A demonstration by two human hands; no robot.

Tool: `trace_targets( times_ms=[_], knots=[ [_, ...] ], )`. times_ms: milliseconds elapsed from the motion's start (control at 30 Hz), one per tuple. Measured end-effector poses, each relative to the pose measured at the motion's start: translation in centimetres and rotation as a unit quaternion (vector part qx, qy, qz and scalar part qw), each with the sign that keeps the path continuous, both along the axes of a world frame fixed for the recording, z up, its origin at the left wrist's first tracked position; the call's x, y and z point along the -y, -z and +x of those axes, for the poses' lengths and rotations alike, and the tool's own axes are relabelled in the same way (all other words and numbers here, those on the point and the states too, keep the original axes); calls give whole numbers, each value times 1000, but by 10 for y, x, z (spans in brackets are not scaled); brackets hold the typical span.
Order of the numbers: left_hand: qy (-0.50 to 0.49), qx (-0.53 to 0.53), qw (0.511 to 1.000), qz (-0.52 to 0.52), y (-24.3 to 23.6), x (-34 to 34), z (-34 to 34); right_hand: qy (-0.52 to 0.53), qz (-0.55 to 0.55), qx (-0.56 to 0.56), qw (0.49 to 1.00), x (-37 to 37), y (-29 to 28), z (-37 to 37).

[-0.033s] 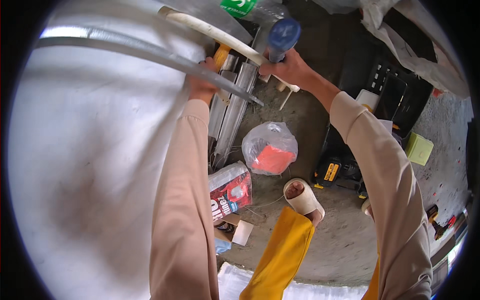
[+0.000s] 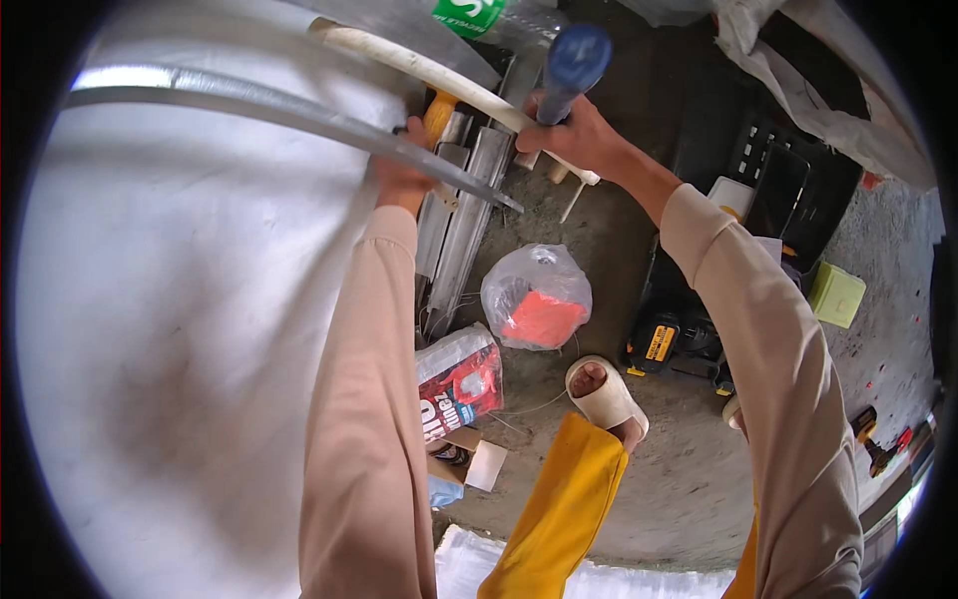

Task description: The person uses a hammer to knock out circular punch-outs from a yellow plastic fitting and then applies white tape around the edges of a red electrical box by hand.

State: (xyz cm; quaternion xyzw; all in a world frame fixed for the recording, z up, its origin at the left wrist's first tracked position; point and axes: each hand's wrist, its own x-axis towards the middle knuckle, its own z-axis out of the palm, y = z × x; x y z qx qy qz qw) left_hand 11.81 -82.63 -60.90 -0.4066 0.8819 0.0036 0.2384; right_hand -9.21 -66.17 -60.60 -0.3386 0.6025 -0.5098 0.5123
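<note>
Blue-handled tool [image 2: 577,58] in clenched right hand [image 2: 571,135]

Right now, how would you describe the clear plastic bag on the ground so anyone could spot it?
Look at the grey concrete floor between the person's two sleeves. Right of the metal channels lies a knotted clear plastic bag, the only thing with a bright orange-red block inside.

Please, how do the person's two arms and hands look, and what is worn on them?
Both arms wear long, loose sleeves of plain beige cloth, without markings, reaching to the wrists. The left hand and the right hand are bare: no gloves, and no watch or ring shows.
</note>
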Motion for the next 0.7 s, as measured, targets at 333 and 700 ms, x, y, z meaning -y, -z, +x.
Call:
trace_targets(
  times_ms=[333, 700],
  knots=[
    [-11, -61, 998, -22, -55, -42, 3, -64, 35, 68, 995, -55, -99, -27],
    [-103, -141, 983, 62, -202, -93, 121, -17, 5, 111, 994, -207, -251, -87]
  ],
)
